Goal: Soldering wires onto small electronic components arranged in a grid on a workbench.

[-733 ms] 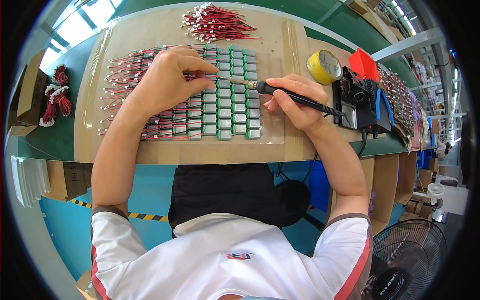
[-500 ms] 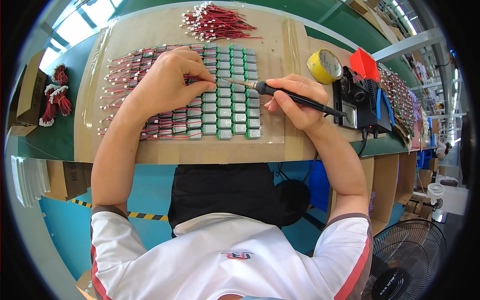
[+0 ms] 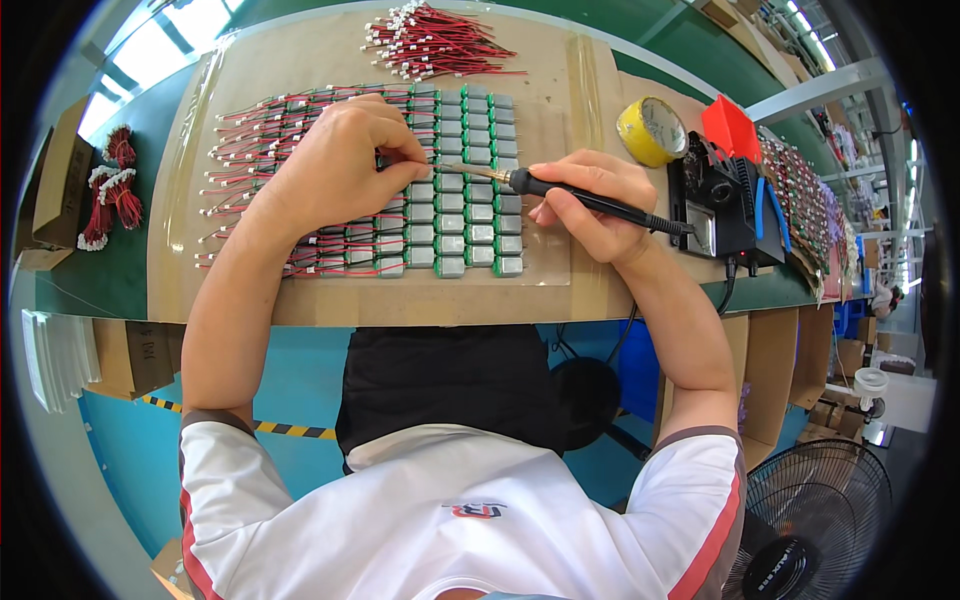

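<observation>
Rows of small grey battery cells [image 3: 451, 224] with green edges lie on the brown board. Red-and-black wire leads [image 3: 240, 155] with white plugs run from the left-hand rows out to the left. Over these rows my left hand [image 3: 345, 150] is closed in a pinch, thumb and forefinger on a wire lead mostly hidden by the fingers. My right hand [image 3: 600, 200] grips a soldering iron [image 3: 585, 198] by its black handle like a pen. Its metal tip points left and reaches a cell right beside my left fingertips.
Loose wire leads [image 3: 430, 42] are heaped at the back. To the right stand a yellow tape roll [image 3: 651, 132], a black soldering station [image 3: 735, 205] and a red tray [image 3: 730, 128]. At left lie bundled leads [image 3: 118, 195] beside a cardboard box [image 3: 58, 190].
The soldering iron's tip has shifted slightly left and nearer to me, closer to my left fingertips. My left hand has stayed nearly in place.
</observation>
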The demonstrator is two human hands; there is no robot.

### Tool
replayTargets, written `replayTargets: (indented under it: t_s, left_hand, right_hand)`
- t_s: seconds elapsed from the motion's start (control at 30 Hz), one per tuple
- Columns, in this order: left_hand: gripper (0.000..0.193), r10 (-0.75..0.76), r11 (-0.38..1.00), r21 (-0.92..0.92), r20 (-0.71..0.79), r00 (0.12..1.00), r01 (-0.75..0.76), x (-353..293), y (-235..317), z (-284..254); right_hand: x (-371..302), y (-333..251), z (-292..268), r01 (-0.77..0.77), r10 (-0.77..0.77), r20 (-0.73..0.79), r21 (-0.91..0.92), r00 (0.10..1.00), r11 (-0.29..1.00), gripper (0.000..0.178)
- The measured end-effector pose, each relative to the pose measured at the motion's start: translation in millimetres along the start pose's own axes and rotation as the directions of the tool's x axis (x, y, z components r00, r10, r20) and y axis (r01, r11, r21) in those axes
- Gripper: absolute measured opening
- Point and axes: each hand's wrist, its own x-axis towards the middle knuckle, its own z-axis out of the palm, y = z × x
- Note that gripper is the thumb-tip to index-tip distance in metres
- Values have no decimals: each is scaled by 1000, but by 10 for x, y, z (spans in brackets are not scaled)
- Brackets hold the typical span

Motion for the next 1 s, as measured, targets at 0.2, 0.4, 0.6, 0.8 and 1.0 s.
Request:
replayTargets:
  t_s: [0.2,0.4,0.6,0.8,1.0]
  left_hand:
    - [6,52,997,54,-11,999,-52,-6,-28,38]
    - [5,51,996,68,-21,998,-49,-4,-21,49]
    - [6,16,998,61,-25,1000,-14,-1,-24,72]
    - [5,-5,998,58,-29,1000,6,1,-20,78]
    - [6,3,998,62,-40,999,0,7,-9,74]
  right_hand:
    - [4,21,30,32,-31,-46,25,998,999,24]
    - [9,25,38,46,-45,-42,24,998,999,24]
    - [12,18,41,43,-42,-39,25,998,999,25]
    - [-1,29,43,52,-51,-42,24,998,998,25]
    - [3,30,38,47,-46,-36,22,998,999,25]
